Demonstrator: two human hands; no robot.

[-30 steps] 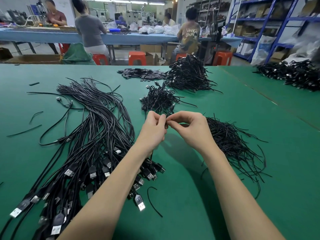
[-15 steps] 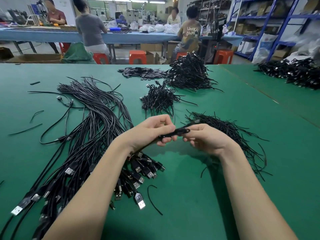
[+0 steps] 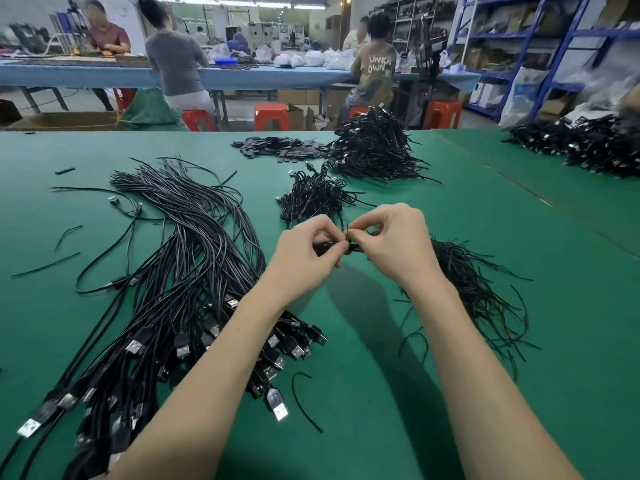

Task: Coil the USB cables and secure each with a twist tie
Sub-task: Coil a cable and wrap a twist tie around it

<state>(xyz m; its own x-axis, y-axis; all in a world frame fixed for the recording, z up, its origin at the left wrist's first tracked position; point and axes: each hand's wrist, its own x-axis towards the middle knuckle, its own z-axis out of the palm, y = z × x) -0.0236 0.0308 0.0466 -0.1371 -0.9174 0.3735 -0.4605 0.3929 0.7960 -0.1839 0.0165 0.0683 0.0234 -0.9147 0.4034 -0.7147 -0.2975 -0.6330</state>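
At the near edge both forearms enter from below and are cut off by the frame, so nothing above the elbows shows. Under the left forearm a thick bundle of loose USB cables (image 3: 180,271) fans across the green table (image 3: 363,393), its plug ends partly hidden by the arm and its lowest plugs running off the bottom left corner. A single stray tie (image 3: 304,403) lies curled on the bare mat between the forearms. Just above the table, the left hand (image 3: 304,258) has its fingers curled round a small coiled cable (image 3: 325,247), most of which is buried inside the fist, so the coil's turns cannot be counted. The right hand (image 3: 394,244) pinches a thin twist tie (image 3: 347,230) between thumb and forefinger right at the coil; only a short upright tip of the tie shows, and whether it is already wrapped round the coil cannot be told. Behind and right of the right wrist a heap of loose twist ties (image 3: 478,292) spreads out, partly covered by that arm. Beyond the hands sits a small pile of tied coils (image 3: 311,199), then a larger pile (image 3: 374,147) with flat black strips (image 3: 277,148) beside it. Far right, blurred, another cable heap (image 3: 581,143) lies on the adjoining table. At the back, people sit at a blue bench (image 3: 242,77) near orange stools (image 3: 272,116) and blue shelving (image 3: 554,46).
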